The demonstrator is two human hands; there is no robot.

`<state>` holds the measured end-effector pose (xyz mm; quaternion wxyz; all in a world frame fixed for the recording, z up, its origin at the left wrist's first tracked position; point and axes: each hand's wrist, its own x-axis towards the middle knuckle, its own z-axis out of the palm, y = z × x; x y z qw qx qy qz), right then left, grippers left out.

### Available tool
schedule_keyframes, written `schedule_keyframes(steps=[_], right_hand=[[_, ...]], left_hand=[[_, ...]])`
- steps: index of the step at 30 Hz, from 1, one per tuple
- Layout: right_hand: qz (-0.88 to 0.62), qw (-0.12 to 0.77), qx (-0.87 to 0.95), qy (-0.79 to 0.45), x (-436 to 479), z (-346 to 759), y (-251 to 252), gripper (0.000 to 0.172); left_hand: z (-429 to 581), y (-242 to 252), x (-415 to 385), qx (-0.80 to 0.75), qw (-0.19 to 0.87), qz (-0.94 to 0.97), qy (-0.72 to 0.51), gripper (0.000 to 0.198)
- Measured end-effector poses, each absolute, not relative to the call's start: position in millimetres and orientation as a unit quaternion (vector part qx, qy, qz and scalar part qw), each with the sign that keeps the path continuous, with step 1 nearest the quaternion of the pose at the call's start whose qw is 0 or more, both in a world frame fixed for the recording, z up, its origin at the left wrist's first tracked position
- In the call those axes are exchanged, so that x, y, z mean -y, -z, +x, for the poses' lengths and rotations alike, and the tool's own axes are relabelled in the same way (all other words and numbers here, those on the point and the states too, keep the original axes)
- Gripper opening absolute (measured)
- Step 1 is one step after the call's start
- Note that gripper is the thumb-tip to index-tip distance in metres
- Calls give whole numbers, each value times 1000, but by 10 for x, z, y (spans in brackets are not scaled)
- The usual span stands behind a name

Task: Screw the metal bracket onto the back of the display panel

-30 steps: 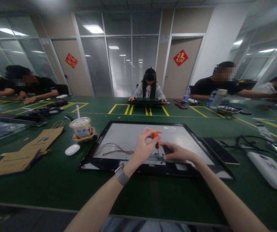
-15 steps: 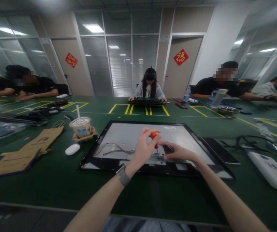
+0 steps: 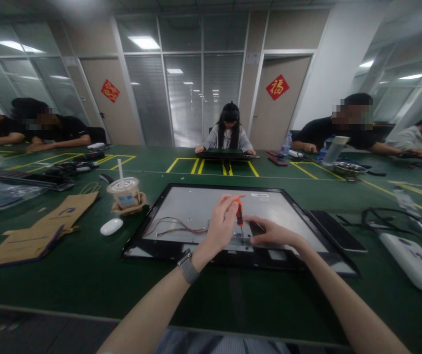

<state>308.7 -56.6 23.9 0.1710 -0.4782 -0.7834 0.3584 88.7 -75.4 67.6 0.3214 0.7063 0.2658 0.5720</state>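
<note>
Your left hand's [image 3: 221,223] fingers are clamped on the driver [image 3: 239,214], near-upright at the panel's [image 3: 288,211] 6 o'clock, likely to press straight down, while your right hand [image 3: 274,231], thumb and fingers apart, sits at the tip's 3 o'clock, probably as a steady.

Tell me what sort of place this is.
Probably an office room used as a shared workshop: people sit at a long green table with yellow line markings, glass partitions stand behind, and the left hand holds an orange screwdriver over a flat panel.
</note>
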Motion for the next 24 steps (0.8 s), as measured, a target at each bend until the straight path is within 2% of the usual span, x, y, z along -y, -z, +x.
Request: schedule_keyframes(steps=[4,9,14,21,24], right_hand=[[-481,171,784,-355,567,3087,-237,82],[-470,175,785,-365,569,3085,-241,81],[-466,175,786,-367,581,3067,-269,80],[-456,179,792,-366,581,3070,-271,77],[-455,177,793,-364,578,3076,-267,78]], left_hand=[[886,-687,736,-235,353,708,-565,29],[900,-668,744,-279,286,695,-597,13],[901,-672,766,-303,266,679,-613,13],[881,-717,756,-230,375,688,-577,27],[881,-726,749,-218,406,684,-566,25]])
